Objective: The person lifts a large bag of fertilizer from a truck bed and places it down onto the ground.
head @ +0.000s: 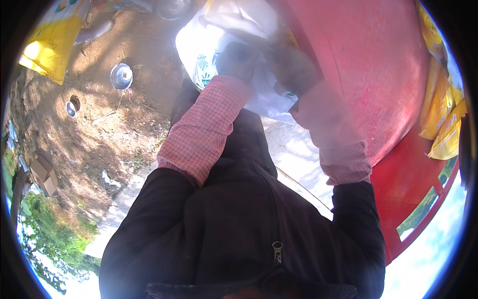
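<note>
Before me stands a white sack (201,48) with green printing, strongly lit on its left side. My left hand (237,61), in a dark glove, is closed on the sack's upper part. My right hand (293,71), also dark-gloved, grips the sack's right side close to the red surface. A pale haze blurs both hands, so single fingers are hard to make out. Red-and-white checked sleeve covers reach up both forearms, over a black jacket (231,224). Behind my hands lies more white sack material (242,17).
A large red curved panel (366,74) rises close on my right, with yellow sacks (442,112) beyond. On the dirt ground at left lie a metal basin (121,76), a smaller bowl (70,109) and a cardboard box (44,175). A yellow sack (52,45) hangs into view upper left.
</note>
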`<state>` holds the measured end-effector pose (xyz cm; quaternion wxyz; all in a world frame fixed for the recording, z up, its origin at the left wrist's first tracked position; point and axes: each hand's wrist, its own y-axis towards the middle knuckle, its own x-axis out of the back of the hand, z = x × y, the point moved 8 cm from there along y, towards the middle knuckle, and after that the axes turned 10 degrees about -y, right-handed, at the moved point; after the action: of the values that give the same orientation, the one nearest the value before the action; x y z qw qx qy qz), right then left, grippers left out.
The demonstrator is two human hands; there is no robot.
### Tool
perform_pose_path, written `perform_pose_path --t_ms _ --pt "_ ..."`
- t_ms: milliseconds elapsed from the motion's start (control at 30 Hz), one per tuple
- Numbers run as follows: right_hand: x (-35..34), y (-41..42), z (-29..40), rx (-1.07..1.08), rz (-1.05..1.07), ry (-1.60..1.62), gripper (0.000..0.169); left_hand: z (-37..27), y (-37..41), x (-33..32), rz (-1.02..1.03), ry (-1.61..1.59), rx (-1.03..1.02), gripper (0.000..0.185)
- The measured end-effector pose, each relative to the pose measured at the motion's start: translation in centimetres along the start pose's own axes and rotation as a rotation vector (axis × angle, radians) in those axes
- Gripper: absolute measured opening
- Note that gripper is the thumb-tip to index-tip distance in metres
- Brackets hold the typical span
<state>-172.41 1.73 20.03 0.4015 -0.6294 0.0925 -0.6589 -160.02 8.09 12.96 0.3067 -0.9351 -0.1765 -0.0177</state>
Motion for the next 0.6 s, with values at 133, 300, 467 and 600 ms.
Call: perform_pose_path --t_ms 133,300,467,600 --pt "0.0 -0.1 -0.6 -0.015 -0.038 0.073 0.036 -2.2 -0.9 0.3 -0.002 0.003 0.021 0.035" --pt "0.8 -1.6 -0.3 -0.206 0.051 0.277 0.035 -1.3 -0.4 0.7 -0.014 0.027 0.025 0.036" --pt "-0.7 -1.7 -1.1 -0.193 -0.001 0.411 0.034 -1.6 -0.9 0.3 -0.038 0.029 0.05 0.035" --pt "-1.6 -1.5 -1.6 -0.187 0.066 0.394 0.033 -1.2 -0.5 0.7 -0.069 0.016 0.039 0.032"
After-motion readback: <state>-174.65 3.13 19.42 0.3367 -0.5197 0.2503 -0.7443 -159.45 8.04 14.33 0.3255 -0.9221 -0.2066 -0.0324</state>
